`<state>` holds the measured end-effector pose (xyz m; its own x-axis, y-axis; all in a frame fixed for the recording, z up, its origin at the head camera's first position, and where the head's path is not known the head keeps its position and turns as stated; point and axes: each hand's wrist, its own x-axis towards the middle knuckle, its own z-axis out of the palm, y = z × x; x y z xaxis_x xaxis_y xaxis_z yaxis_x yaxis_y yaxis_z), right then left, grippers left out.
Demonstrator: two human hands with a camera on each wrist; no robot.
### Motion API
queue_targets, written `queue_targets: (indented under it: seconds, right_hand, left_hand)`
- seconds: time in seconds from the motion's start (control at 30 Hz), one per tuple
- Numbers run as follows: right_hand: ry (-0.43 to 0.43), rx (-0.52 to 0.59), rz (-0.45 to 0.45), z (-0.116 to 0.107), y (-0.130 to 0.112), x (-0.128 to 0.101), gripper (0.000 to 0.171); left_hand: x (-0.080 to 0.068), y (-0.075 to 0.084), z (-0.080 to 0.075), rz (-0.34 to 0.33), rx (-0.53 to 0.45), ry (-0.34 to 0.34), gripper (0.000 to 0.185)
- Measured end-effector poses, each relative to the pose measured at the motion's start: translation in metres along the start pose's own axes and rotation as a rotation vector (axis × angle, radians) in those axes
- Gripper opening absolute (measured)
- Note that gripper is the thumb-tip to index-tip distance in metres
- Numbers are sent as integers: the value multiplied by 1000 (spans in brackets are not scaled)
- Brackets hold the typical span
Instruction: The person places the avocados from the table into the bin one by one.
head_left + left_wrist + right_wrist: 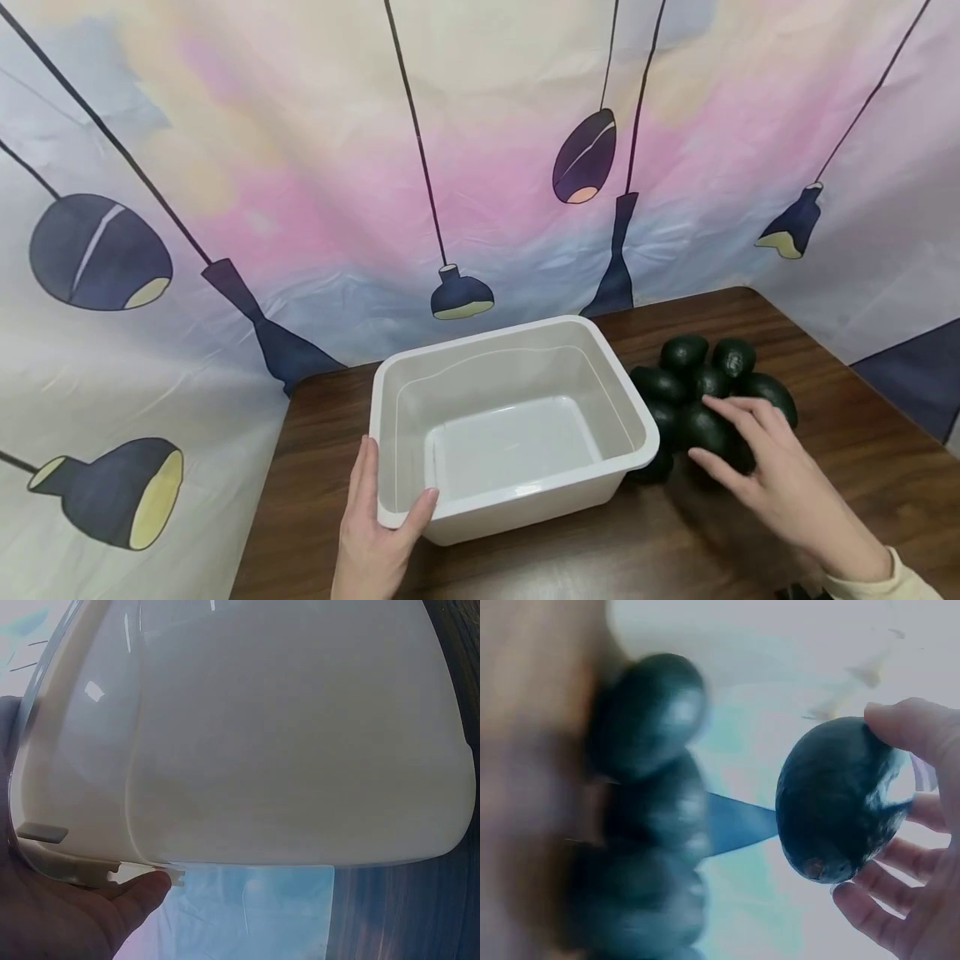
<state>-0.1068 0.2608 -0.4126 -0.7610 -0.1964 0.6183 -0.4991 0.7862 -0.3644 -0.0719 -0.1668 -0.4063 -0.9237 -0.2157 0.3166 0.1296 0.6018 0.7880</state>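
A white plastic tub (525,493) stands empty on the dark wooden table (862,492). My left hand (378,525) grips its near left corner, thumb hooked over the rim and fingers along the outer wall. The left wrist view is filled by the tub's wall (285,735), with my left hand (75,915) under the rim. To the tub's right lies a pile of dark green avocados (684,354). My right hand (757,454) holds the nearest avocado (708,429) between thumb and fingers. The right wrist view shows that avocado (836,799) in my right hand (922,900), other avocados (649,712) blurred at left.
A pastel cloth printed with dark hanging lamps (457,296) hangs close behind and on both sides of the table. The table's left edge (262,500) runs just beyond my left hand. Bare wood shows in front of the tub.
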Motion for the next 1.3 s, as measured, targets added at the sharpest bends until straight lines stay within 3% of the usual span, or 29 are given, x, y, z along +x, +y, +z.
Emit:
queue_targets:
  seconds: [0.17,0.4,0.53,0.93,1.3]
  right_hand:
    - [40,64,34,-15,-12,23,79]
    - [55,112,-31,-24,-30,47,81]
    - [54,131,-83,-22,-39,58,80]
    - [65,188,-237,-8,-56,77,67]
    - [19,206,-265,3,-68,82,67]
  left_hand:
    - [0,1,-1,-4,-13,1,94]
    - [0,1,-2,-20,5,-10,94]
    - [1,3,-3,-38,19,-17,94]
    - [0,2,-2,-10,-5,-21,94]
    - [0,1,-1,7,-22,-1,93]
